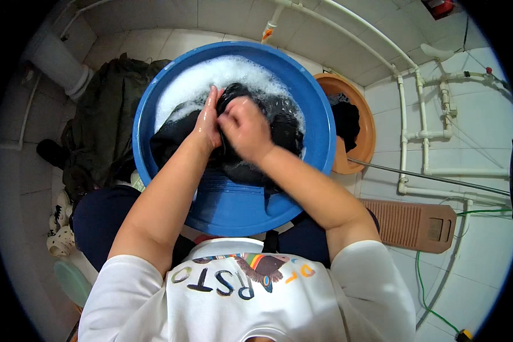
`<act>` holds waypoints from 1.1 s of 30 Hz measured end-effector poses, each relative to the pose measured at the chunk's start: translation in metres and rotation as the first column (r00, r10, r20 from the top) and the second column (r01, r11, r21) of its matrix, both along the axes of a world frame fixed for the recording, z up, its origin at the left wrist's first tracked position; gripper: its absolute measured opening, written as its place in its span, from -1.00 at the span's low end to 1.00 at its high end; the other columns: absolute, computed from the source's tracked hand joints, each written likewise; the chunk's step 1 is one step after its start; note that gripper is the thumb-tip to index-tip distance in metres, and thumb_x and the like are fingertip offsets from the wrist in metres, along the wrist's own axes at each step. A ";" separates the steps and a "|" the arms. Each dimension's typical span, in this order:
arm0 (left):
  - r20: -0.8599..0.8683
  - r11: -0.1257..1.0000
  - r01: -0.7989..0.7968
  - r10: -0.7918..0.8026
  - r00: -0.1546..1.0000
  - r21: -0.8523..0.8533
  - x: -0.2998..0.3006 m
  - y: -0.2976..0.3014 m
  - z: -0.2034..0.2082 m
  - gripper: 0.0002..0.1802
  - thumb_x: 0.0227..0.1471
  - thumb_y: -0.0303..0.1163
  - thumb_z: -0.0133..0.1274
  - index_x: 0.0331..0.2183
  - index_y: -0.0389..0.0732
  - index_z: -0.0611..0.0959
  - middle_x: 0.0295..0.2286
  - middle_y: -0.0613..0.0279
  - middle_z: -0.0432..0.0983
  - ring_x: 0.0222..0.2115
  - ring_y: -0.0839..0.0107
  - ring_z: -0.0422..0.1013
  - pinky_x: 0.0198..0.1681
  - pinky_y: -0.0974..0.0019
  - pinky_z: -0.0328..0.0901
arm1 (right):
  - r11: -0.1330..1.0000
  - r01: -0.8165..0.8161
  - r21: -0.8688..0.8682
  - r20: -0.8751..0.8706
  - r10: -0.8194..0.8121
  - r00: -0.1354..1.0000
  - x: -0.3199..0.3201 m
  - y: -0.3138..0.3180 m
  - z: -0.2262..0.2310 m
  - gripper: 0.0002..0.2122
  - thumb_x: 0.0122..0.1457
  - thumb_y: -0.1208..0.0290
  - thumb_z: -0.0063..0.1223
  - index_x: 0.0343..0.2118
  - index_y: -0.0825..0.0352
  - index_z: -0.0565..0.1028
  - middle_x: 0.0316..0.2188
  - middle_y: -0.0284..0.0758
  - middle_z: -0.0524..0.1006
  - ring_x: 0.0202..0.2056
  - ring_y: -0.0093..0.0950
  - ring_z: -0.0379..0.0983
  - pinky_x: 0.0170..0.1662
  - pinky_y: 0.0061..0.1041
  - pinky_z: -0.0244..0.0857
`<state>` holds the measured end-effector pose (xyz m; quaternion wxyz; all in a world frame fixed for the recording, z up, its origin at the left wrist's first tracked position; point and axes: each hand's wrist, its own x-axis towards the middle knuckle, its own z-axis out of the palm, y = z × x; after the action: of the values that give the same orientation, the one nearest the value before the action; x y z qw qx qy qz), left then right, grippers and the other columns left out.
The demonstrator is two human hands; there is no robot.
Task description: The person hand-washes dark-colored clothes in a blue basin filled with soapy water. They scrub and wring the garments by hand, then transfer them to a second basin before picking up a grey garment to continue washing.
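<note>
A large blue plastic basin (146, 114) stands in front of me, with white suds (211, 72) along its far side. Wet black cloth (285, 128) fills much of it, bunched and soaked. Over the basin, my left hand (208, 121) has its fingers upright against a fold of this cloth, its wet palm turned toward the other hand. Pressed close beside it, my right hand (246, 128) is closed on the same fold and slightly smeared by motion. A blue ribbed washboard (228, 196) slants at the near side of the basin, below my wrists.
To the right, an orange basin (369, 134) holds dark clothes (346, 121). A brown washboard (407, 225) lies on the floor nearby. Dark green cloth (105, 108) is heaped at left, near light-coloured clogs (61, 241). White pipes (424, 137) run along the wall; a green hose (420, 285) trails below.
</note>
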<state>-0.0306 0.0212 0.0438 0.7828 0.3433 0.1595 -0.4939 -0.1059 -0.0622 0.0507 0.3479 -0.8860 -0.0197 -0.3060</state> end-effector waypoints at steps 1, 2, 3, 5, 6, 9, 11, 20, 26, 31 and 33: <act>-0.082 0.998 0.020 -0.025 0.996 -0.060 0.002 0.000 -0.005 -0.44 0.09 -0.02 -0.26 0.06 -0.08 0.24 -0.06 0.10 0.28 -0.06 0.30 0.24 0.02 0.21 0.15 | 0.996 -0.050 -0.073 0.008 0.051 0.999 -0.008 0.015 0.006 -0.83 -0.11 0.44 0.08 -0.54 0.33 0.31 -0.43 -0.23 0.37 -0.37 -0.25 0.32 -0.32 -0.39 0.23; 0.154 0.973 -0.020 0.057 0.986 -0.229 0.007 0.004 -0.046 -0.50 0.10 -0.13 -0.21 0.02 -0.19 0.27 -0.05 0.19 0.25 -0.06 0.34 0.22 0.01 0.27 0.16 | 0.993 -0.052 -0.105 0.014 0.054 0.998 -0.011 0.029 0.011 -0.83 -0.12 0.43 0.08 -0.56 0.32 0.31 -0.46 -0.24 0.37 -0.39 -0.25 0.32 -0.34 -0.39 0.23; 0.336 0.992 -0.012 0.055 0.940 -0.130 -0.001 0.006 -0.019 -0.57 0.12 -0.26 -0.26 0.02 -0.20 0.27 -0.10 0.17 0.29 -0.09 0.34 0.24 -0.01 0.26 0.17 | 0.990 -0.039 -0.136 0.017 0.042 0.999 -0.015 0.036 0.013 -0.83 -0.12 0.42 0.08 -0.57 0.31 0.31 -0.49 -0.24 0.37 -0.41 -0.25 0.32 -0.36 -0.39 0.22; 0.127 0.946 -0.087 0.132 0.983 -0.312 0.000 0.001 -0.066 -0.55 0.09 -0.29 -0.20 0.02 -0.19 0.27 -0.12 0.13 0.29 -0.10 0.36 0.25 -0.03 0.27 0.18 | 0.987 0.051 -0.155 0.074 -0.040 0.996 -0.006 0.026 0.005 -0.83 -0.15 0.42 0.09 -0.60 0.29 0.30 -0.55 -0.25 0.37 -0.47 -0.25 0.33 -0.43 -0.37 0.22; 0.011 0.999 -0.036 0.036 0.999 0.010 -0.012 -0.005 -0.018 -0.57 0.05 -0.29 -0.16 -0.02 -0.19 0.30 -0.12 0.14 0.30 -0.11 0.35 0.25 -0.06 0.26 0.17 | 0.983 0.148 -0.113 0.120 -0.134 0.984 -0.002 0.010 -0.006 -0.83 -0.15 0.41 0.10 -0.62 0.29 0.32 -0.60 -0.25 0.36 -0.53 -0.22 0.32 -0.48 -0.33 0.22; 0.509 0.952 -0.135 -0.025 0.860 0.274 -0.028 -0.010 -0.016 -0.68 0.00 -0.27 -0.16 -0.19 -0.22 0.42 -0.26 0.19 0.37 -0.25 0.36 0.28 -0.16 0.32 0.17 | 0.737 0.587 0.335 -0.306 -0.504 0.808 0.022 -0.025 -0.008 -0.76 -0.04 0.29 0.02 -0.62 0.38 0.34 -0.69 -0.12 0.41 -0.62 -0.24 0.33 -0.47 -0.38 0.22; 0.448 0.960 -0.050 -0.083 0.890 0.276 -0.043 -0.014 0.002 -0.70 -0.01 -0.26 -0.16 -0.25 -0.22 0.46 -0.33 0.21 0.38 -0.27 0.41 0.25 -0.17 0.35 0.14 | 0.734 0.637 0.235 -0.309 -0.565 0.765 0.016 -0.042 -0.018 -0.74 -0.04 0.25 0.00 -0.63 0.36 0.35 -0.64 -0.09 0.41 -0.57 -0.06 0.32 -0.48 -0.24 0.21; 0.549 0.952 -0.064 -0.118 0.828 0.300 -0.035 -0.016 0.004 -0.63 0.03 -0.21 -0.13 -0.21 -0.29 0.43 -0.32 0.12 0.38 -0.29 0.38 0.28 -0.19 0.37 0.18 | 0.898 0.426 0.113 -0.179 -0.403 0.897 -0.014 -0.038 -0.004 -0.76 -0.07 0.31 0.08 -0.66 0.36 0.33 -0.67 -0.16 0.38 -0.62 -0.29 0.30 -0.52 -0.37 0.20; 0.829 0.871 0.179 -0.491 0.268 0.458 0.004 0.015 0.042 -0.37 -0.11 -0.27 0.11 0.03 -0.06 0.29 -0.05 0.04 0.28 -0.05 0.27 0.22 0.04 0.21 0.08 | 0.730 0.661 -0.174 -0.402 -0.665 0.629 -0.037 -0.135 -0.019 -0.75 -0.07 0.26 0.06 -0.44 0.35 0.39 -0.30 -0.11 0.40 -0.31 -0.16 0.35 -0.26 -0.28 0.24; 0.214 0.242 -0.215 -0.966 -0.145 0.946 0.059 0.080 0.012 -0.02 -0.47 -0.12 0.32 0.02 -0.27 0.27 -0.10 -0.08 0.32 -0.04 0.13 0.25 0.03 0.26 0.11 | 0.872 0.364 -0.328 -0.310 -0.463 0.830 -0.022 -0.087 0.000 -0.69 -0.11 0.44 -0.05 -0.21 0.26 0.40 -0.18 -0.24 0.39 -0.12 -0.22 0.29 -0.07 -0.29 0.19; 0.278 0.285 -0.194 -0.959 -0.059 0.939 0.056 0.082 -0.002 -0.11 -0.44 -0.22 0.31 -0.01 -0.27 0.31 -0.14 -0.07 0.36 -0.08 0.14 0.29 0.01 0.28 0.13 | 0.967 0.086 -0.239 -0.335 -0.165 0.928 -0.017 -0.051 0.007 -0.64 -0.09 0.28 0.06 -0.20 0.29 0.38 -0.14 -0.19 0.37 -0.08 -0.22 0.27 -0.03 -0.34 0.18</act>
<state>0.0251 0.1035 0.0420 0.1492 0.9037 -0.3070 -0.2584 -0.1229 -0.1131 0.0581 0.2250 -0.9588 0.0661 -0.1603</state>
